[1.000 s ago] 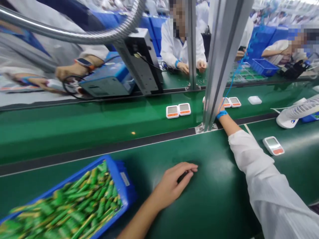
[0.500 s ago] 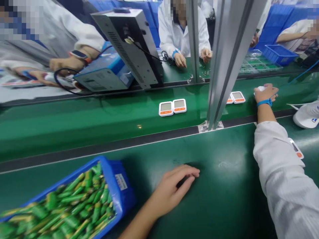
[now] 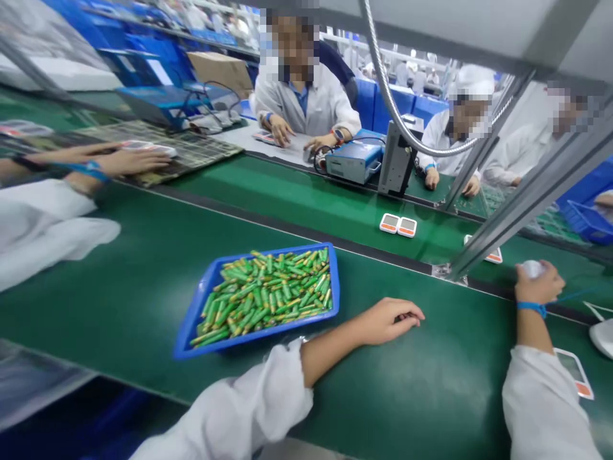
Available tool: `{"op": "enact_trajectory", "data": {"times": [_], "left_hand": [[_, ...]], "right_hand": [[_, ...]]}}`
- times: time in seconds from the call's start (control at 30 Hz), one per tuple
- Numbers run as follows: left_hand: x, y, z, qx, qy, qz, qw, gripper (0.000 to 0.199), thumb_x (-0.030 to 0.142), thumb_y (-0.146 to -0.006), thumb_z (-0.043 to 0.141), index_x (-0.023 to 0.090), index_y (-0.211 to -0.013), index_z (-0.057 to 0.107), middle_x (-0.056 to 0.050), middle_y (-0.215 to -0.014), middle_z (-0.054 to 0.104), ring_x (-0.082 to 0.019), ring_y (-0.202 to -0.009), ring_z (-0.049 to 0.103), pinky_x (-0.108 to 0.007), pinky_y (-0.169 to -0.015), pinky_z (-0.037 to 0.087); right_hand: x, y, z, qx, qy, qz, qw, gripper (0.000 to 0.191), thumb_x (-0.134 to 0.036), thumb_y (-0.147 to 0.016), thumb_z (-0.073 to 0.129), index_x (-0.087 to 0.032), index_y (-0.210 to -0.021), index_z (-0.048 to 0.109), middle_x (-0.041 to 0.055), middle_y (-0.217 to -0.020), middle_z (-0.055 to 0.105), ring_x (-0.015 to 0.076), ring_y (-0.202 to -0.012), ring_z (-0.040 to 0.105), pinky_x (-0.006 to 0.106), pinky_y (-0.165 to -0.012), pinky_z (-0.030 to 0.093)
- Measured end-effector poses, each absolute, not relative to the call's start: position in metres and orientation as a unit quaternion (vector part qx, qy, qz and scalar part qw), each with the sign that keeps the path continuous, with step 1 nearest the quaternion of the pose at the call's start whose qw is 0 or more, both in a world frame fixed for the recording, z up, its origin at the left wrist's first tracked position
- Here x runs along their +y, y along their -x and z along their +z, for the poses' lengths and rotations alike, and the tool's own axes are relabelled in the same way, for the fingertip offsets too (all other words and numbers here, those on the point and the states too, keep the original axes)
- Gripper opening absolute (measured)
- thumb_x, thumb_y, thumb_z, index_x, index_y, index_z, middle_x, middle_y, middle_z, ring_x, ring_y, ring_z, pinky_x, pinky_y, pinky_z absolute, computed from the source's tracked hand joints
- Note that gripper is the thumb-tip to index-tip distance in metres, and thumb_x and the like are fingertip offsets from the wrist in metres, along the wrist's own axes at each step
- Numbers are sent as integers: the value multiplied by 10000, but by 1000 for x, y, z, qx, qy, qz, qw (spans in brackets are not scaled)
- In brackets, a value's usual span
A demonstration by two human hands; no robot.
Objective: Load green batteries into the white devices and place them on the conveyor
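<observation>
My left hand (image 3: 390, 319) rests on the green tabletop, fingers loosely bent and thumb a little apart, with nothing visible in it. Just left of that forearm stands a blue bin (image 3: 335, 281), filled with small green, gold-ended cylinders (image 3: 268, 291). At the right, by the edge of the green belt, my right hand (image 3: 541, 284) closes around a white device (image 3: 533, 269), whose face is turned away or covered. A white device with a grey screen and orange buttons (image 3: 575, 374) lies on the table beside my right sleeve.
Two similar devices (image 3: 398, 225) lie side by side on the belt (image 3: 297, 198); others are partly behind a metal post (image 3: 507, 191). Co-workers sit across the belt near a blue instrument box (image 3: 354, 160). Another person's hands (image 3: 119, 160) reach in from the left. A white scanner-like object (image 3: 602, 337) stands far right.
The view has swung left and up, bringing the whole bin and the co-worker at the left into sight. My left hand stays on the table; my right still holds the white device.
</observation>
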State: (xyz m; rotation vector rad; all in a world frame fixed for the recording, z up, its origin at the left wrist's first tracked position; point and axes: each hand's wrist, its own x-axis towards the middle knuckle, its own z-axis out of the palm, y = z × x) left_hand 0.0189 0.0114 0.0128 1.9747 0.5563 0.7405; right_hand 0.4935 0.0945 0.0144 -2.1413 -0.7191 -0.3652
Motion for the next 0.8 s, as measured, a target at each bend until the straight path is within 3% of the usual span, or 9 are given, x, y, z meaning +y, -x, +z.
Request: {"op": "enact_trajectory", "data": {"times": [0.13,0.23,0.33,0.47,0.63,0.73,0.8], "left_hand": [[10,-21,8,206,-832,321,402,259,223,-1102,563,197,-1277,753,-80,-1175,827,-206,-1067,784,-307,-975,584],[8,-24,6,192,-860,331,337,324,204,-1073,593,216,-1377,701,-112,-1345,755,-258,-1276,712,-387,-1141,546],[8,-29,2,196,-874,339,288,571,269,-1005,739,220,-1550,576,-167,-1553,623,-330,-1448,597,-481,-1243,486],[7,-34,1,233,-888,312,244,843,319,-896,860,172,-1626,467,-199,-1519,634,-370,-1383,629,-499,-1173,516],[9,-23,3,326,-892,269,161,708,302,-928,785,188,-1579,529,-161,-1478,668,-355,-1278,672,-465,-1075,529],[12,-14,1,323,-894,271,155,589,280,-960,741,213,-1527,594,-148,-1509,649,-327,-1265,665,-440,-1074,532],[13,-10,-1,300,-902,268,158,602,279,-966,734,237,-1551,598,-159,-1597,590,-349,-1366,619,-474,-1136,515]], "right_hand": [[30,-421,8,-431,818,-97,367,673,-528,-808,841,-207,-1386,713,223,-1366,610,444,-1290,577,619,-1085,466],[-11,-361,3,-533,768,-41,353,678,-626,-876,729,-182,-1389,712,211,-1342,638,404,-1265,603,565,-1100,489],[-38,-296,-2,-563,746,1,357,650,-634,-915,695,-208,-1406,701,204,-1392,637,410,-1268,623,602,-1123,481],[-53,-226,-4,-636,652,94,403,574,-538,-1005,648,-217,-1480,644,180,-1472,642,353,-1365,619,547,-1199,466],[-58,-215,-1,-625,629,110,450,588,-529,-1020,656,-185,-1496,628,189,-1470,664,333,-1373,628,511,-1211,488],[-65,-228,-5,-636,655,73,402,599,-533,-991,671,-185,-1479,660,207,-1494,638,362,-1398,619,555,-1224,478],[-69,-232,-8,-645,673,65,356,656,-548,-992,651,-183,-1538,646,235,-1600,576,399,-1485,573,606,-1238,461]]}}
